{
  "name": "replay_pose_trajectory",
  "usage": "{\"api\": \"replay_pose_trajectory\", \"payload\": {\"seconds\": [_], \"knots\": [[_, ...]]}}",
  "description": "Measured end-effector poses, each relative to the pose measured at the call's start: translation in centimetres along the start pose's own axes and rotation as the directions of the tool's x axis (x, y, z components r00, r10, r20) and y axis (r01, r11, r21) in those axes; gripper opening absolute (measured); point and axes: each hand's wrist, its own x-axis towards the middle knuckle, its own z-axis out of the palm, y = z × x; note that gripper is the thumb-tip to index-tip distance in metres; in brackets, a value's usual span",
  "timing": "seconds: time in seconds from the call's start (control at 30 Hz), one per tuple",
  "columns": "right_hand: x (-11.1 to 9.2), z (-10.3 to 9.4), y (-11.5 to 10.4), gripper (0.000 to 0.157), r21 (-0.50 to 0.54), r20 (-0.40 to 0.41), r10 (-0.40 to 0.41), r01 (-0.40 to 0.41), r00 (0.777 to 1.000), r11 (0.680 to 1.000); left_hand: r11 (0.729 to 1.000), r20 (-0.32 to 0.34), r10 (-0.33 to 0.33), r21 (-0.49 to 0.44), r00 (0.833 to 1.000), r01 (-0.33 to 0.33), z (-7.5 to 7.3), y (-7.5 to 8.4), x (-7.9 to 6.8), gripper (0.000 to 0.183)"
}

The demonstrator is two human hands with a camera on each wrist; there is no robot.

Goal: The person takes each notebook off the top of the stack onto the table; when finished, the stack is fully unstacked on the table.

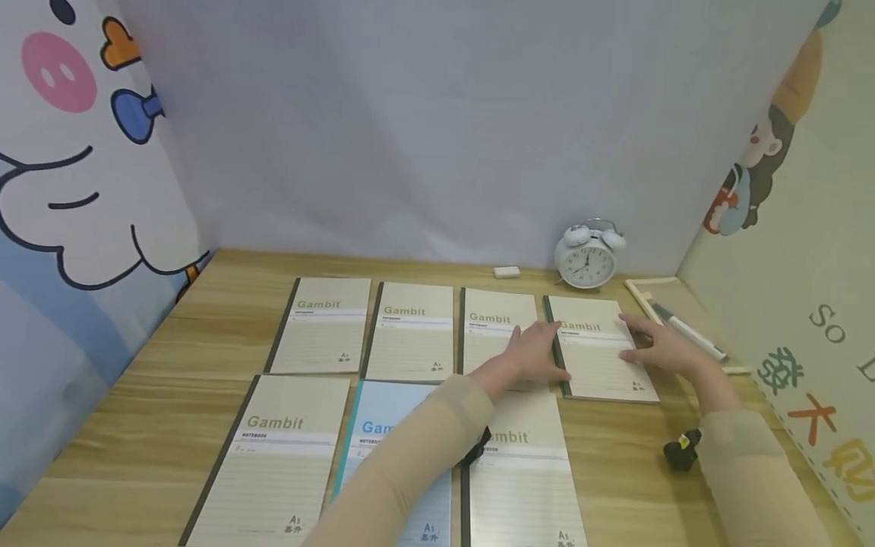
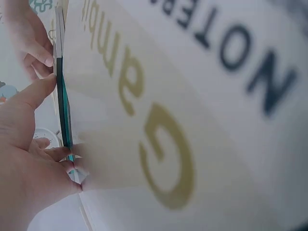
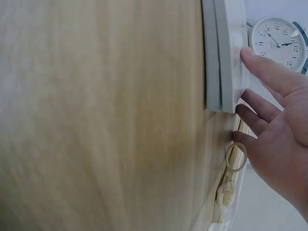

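A cream notebook with a dark spine (image 1: 595, 365) lies at the right end of the back row, between my two hands. The left hand (image 1: 533, 352) has its thumb and fingers spread along the spine side. In the left wrist view a teal edge (image 2: 66, 103) shows along with the dark spine. My right hand (image 1: 659, 346) is at the opposite edge, thumb and fingers relaxed, fingertips right at the side. Stacked layers (image 3: 219, 62) show at that edge in the right wrist view. Another cream notebook (image 1: 495, 308) is partly hidden behind the left hand.
Two more cream notebooks (image 1: 328, 327) (image 1: 410, 334) continue the back row. In front lie a cream one (image 1: 273, 463), a blue one (image 1: 393, 399) and another cream one (image 1: 519, 486), partly under my left forearm. Behind stand an alarm clock (image 1: 586, 262) and a white block (image 1: 506, 272). A pen (image 1: 690, 333) rests on a zipped pouch (image 1: 673, 292).
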Motion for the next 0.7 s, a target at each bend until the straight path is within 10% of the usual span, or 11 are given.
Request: {"api": "replay_pose_trajectory", "payload": {"seconds": [0.7], "knots": [[-0.14, -0.24, 0.15, 0.076, 0.218, -0.022, 0.053, -0.047, 0.998, 0.975, 0.972, -0.025, 0.04, -0.229, 0.999, -0.044, -0.46, 0.91, -0.29, 0.097]]}}
